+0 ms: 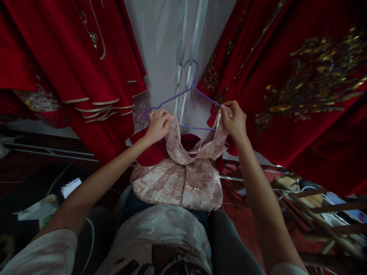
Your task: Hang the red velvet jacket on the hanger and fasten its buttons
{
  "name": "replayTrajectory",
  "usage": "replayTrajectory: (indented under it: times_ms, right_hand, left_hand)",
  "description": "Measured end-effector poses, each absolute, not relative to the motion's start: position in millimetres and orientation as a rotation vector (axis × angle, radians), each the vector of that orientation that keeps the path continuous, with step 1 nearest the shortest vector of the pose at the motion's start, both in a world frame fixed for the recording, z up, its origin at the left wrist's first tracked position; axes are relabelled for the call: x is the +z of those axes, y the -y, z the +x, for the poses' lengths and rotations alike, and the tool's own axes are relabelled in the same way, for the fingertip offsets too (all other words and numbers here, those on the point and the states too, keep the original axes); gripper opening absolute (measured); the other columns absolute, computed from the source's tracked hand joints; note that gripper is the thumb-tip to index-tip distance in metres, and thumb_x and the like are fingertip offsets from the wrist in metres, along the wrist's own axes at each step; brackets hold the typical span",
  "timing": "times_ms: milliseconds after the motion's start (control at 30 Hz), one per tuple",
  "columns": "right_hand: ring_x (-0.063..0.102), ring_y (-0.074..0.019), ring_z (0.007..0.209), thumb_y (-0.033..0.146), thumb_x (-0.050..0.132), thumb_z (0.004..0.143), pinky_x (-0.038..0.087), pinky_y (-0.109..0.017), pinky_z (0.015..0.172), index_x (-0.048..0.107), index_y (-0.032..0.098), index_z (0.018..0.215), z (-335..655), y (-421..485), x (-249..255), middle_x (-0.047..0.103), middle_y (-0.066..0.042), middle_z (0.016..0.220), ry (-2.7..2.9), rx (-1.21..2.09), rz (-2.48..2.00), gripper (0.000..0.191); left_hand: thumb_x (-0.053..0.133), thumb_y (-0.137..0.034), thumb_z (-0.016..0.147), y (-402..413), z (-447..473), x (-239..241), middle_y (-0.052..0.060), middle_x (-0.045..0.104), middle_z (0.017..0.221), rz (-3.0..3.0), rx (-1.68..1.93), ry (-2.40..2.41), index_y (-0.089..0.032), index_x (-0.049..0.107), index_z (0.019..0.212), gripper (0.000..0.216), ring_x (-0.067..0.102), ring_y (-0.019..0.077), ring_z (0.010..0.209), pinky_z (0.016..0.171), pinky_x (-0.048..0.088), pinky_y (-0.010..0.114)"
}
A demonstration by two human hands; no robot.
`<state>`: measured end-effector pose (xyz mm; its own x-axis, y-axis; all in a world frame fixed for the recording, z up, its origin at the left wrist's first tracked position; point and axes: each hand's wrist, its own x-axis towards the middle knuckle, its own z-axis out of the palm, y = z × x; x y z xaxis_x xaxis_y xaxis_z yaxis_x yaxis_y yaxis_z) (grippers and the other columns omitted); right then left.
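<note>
A pale pink brocade dress (172,179) with metallic patterning hangs low in front of me, its wide neckline facing up. Behind its neckline is a thin purple hanger (175,96), hook upward. My left hand (159,124) is closed on the dress's left shoulder strap, close to the hanger's left end. The opposite strap is pinched between the thumb and fingers of my right hand (234,119), beside the hanger's right arm. How far each strap sits over the hanger is partly hidden by my fingers. Red cloth (151,151) shows just behind the dress.
Long red garments with trim (111,72) hang at left, and red garments with gold sequins (315,84) at right. Metal rods (190,42) run up the pale wall between them. A wooden rack (329,206) stands lower right; papers (40,210) lie on a dark surface lower left.
</note>
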<state>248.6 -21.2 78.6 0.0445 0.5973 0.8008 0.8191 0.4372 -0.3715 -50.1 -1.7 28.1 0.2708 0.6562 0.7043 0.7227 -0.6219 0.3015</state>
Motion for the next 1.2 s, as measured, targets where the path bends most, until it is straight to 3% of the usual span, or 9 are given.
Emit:
replayTrajectory:
  times_ms: [167,400,600,933,1033,1133,1200]
  right_hand:
    - [0.063,-0.0193,0.08,0.05,0.047,0.09,0.046,-0.03,0.075,0.061,0.023,0.096,249.2,18.7,80.2,0.068,-0.004,0.088,1.63,-0.265,-1.248,0.03]
    - [0.063,-0.0192,0.078,0.05,0.048,0.09,0.046,-0.03,0.075,0.061,0.024,0.096,247.0,19.2,78.8,0.068,-0.003,0.087,1.621,-0.252,-1.255,0.03]
    - [0.063,-0.0188,0.079,0.048,0.049,0.089,0.046,-0.03,0.076,0.061,0.023,0.095,251.5,17.4,81.5,0.068,-0.004,0.088,1.637,-0.238,-1.259,0.028]
    - [0.061,-0.0181,0.073,0.05,0.049,0.088,0.045,-0.029,0.068,0.059,0.022,0.092,250.9,12.6,72.8,0.067,-0.004,0.082,1.659,-0.202,-1.261,0.03]
    - [0.062,-0.0181,0.074,0.051,0.048,0.089,0.045,-0.029,0.069,0.058,0.022,0.091,250.7,11.7,71.0,0.067,-0.004,0.082,1.665,-0.195,-1.258,0.031]
    - [0.062,-0.0183,0.074,0.052,0.047,0.089,0.045,-0.03,0.07,0.058,0.022,0.092,249.8,9.3,68.1,0.066,-0.004,0.083,1.662,-0.178,-1.258,0.031]
    - [0.062,-0.0183,0.074,0.052,0.047,0.089,0.044,-0.029,0.069,0.058,0.022,0.092,249.2,7.5,66.1,0.066,-0.004,0.082,1.652,-0.17,-1.265,0.031]
  left_hand:
    - [0.03,-0.038,0.096,-40.6,-127.7,5.5,0.008,0.063,0.101,-2.038,-1.328,1.824,-0.019,0.062,0.095,0.038,0.054,0.0249,0.105,0.094,0.033,0.04]
    - [0.035,-0.032,0.09,-54.1,-167.3,-27.6,0.009,0.067,0.102,-2.14,-1.32,2.038,-0.016,0.065,0.094,0.034,0.059,0.0224,0.098,0.091,0.041,0.035]
    - [0.03,-0.043,0.093,-64.4,-161.8,-19.7,0.006,0.068,0.101,-2.195,-1.524,1.827,-0.016,0.064,0.098,0.043,0.058,0.0194,0.098,0.091,0.042,0.03]
    - [0.039,-0.058,0.089,-79.1,-102.0,36.9,0.005,0.068,0.087,-2.55,-1.716,1.302,-0.016,0.067,0.089,0.05,0.061,0.0182,0.085,0.08,0.048,0.029]
    - [0.036,-0.057,0.091,-80.8,-115.2,23.7,0.006,0.068,0.093,-2.554,-1.801,1.369,-0.017,0.064,0.1,0.05,0.062,0.0179,0.087,0.079,0.05,0.028]
    - [0.021,-0.044,0.096,-79.1,-138.2,-9.6,0.009,0.065,0.101,-2.406,-1.862,1.575,-0.018,0.053,0.118,0.047,0.064,0.0176,0.086,0.081,0.052,0.033]
    - [0.035,-0.038,0.092,-70.8,-147.7,-35.8,0.012,0.062,0.109,-2.512,-1.518,1.604,-0.016,0.051,0.12,0.039,0.063,0.0212,0.097,0.09,0.049,0.038]
